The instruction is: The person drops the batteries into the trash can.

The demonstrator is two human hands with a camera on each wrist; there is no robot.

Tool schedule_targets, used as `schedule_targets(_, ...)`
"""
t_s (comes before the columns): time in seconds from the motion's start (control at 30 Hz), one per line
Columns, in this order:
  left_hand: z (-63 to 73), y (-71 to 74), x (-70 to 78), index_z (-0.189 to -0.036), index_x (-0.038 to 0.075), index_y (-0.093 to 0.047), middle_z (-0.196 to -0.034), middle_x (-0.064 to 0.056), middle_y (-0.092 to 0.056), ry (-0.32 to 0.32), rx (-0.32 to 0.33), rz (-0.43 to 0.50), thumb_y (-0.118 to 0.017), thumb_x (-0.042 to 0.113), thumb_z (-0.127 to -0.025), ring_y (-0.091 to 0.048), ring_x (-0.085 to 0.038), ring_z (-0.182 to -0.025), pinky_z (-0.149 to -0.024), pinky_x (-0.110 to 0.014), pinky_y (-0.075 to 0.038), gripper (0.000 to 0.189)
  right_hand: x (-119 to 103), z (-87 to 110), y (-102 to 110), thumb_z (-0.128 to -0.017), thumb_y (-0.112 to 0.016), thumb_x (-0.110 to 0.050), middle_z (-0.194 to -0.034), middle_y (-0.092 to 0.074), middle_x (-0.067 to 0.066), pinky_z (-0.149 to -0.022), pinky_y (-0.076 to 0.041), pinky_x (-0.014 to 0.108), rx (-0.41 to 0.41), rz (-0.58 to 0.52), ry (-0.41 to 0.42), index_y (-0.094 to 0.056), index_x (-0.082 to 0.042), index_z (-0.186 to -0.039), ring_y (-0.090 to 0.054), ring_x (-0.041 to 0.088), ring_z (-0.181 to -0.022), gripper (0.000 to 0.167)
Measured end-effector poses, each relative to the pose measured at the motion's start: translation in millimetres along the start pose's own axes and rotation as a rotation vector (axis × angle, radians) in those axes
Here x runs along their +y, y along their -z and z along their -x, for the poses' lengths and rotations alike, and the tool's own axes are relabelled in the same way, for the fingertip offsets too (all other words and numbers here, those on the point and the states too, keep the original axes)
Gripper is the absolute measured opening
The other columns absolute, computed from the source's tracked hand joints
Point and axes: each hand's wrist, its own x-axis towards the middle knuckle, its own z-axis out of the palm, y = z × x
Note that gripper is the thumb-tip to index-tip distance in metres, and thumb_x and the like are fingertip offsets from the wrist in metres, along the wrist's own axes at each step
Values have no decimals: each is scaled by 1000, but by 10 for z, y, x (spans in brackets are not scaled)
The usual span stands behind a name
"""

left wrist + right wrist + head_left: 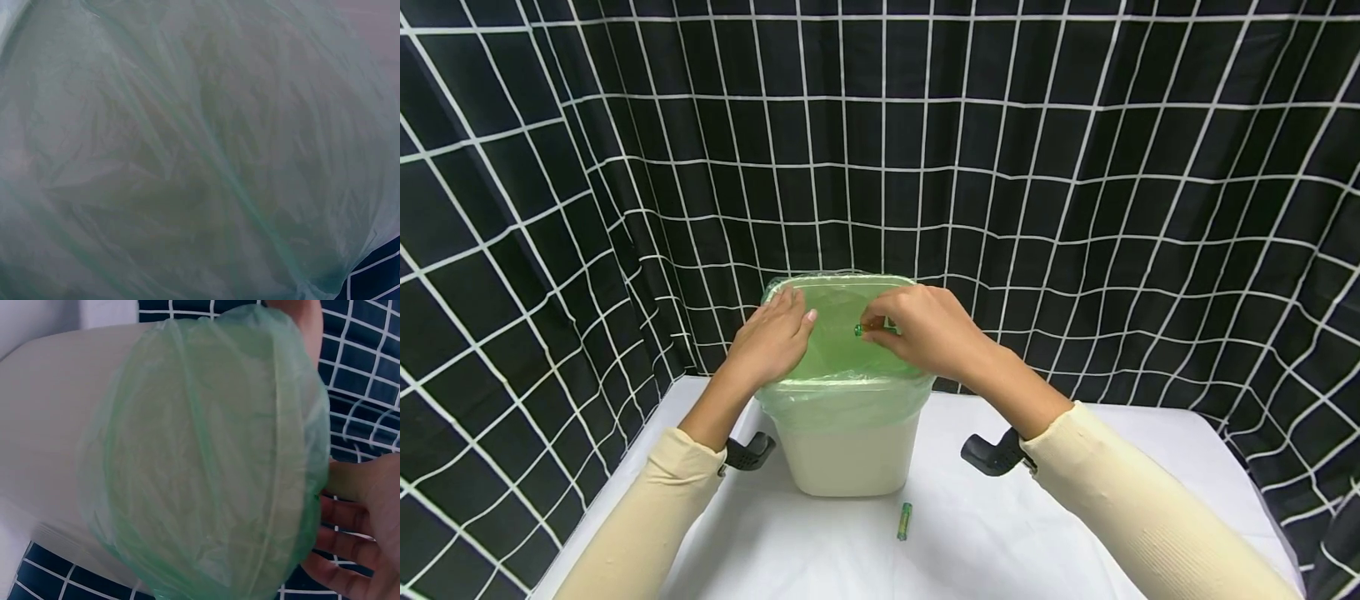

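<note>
A white bin stands on the table, lined with a thin green plastic bag folded over its rim. Over the opening, on the right side, my right hand pinches a small green battery between thumb and fingers; most of the battery is hidden by them. My left hand rests on the bin's left rim, its fingers fairly straight over the bag. The wrinkled bag fills the left wrist view. In the right wrist view, the bag hides what my right fingers hold.
Another green battery lies on the white-covered table, in front of the bin and slightly right. A black curtain with a white grid hangs behind and at both sides. Each wrist carries a black camera mount.
</note>
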Motion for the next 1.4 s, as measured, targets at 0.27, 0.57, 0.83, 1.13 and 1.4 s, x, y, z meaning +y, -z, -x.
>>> schedule_targets(0.27, -4, -4, 9, -156, -8, -23, -165, -25, -16, 4, -7, 6, -25, 33, -112, -12, -34, -155, -126, -44, -10, 61, 40, -25, -89, -91, -79, -19, -92, -75, -8, -65, -56, 35, 14, 11, -33, -79, -18, -100, -71, 14, -86, 9)
schedule_targets(0.57, -13, 2, 19, -156, -9, -24, -165, -26, -16, -1, 1, 8, -26, 33, -112, -12, -35, -155, -126, -45, -11, 61, 51, 54, -77, -91, -78, -18, -94, -75, -9, -63, -55, 34, 57, 10, -17, -79, -19, -96, -71, 12, -84, 5)
schedule_targets(0.83, -8, 2, 13, -156, -9, -24, -165, -26, -17, -2, -2, 9, -26, 33, -112, -12, -34, -155, -126, -45, -11, 61, -2, 242, -30, -89, -79, -13, -92, -74, -10, -60, -53, 30, 128, -19, 24, -80, -17, -95, -70, 10, -79, 7)
schedule_targets(1.13, 1, 1, 14, -156, -9, -25, -165, -25, -17, -8, 4, 2, -26, 32, -112, -12, -34, -155, -126, -45, -11, 60, -86, 537, 43, -86, -81, -8, -92, -74, -9, -61, -55, 29, 238, -49, 76, -79, -15, -94, -70, 10, -86, 11)
schedule_targets(1.4, -7, -15, 0, -156, -9, -25, -165, -25, -16, -11, 11, 4, -25, 33, -112, -12, -34, -155, -126, -45, -11, 61, -144, 786, 47, -85, -82, -8, -92, -74, -8, -60, -55, 26, 285, -82, 92, -79, -15, -93, -70, 11, -86, 11)
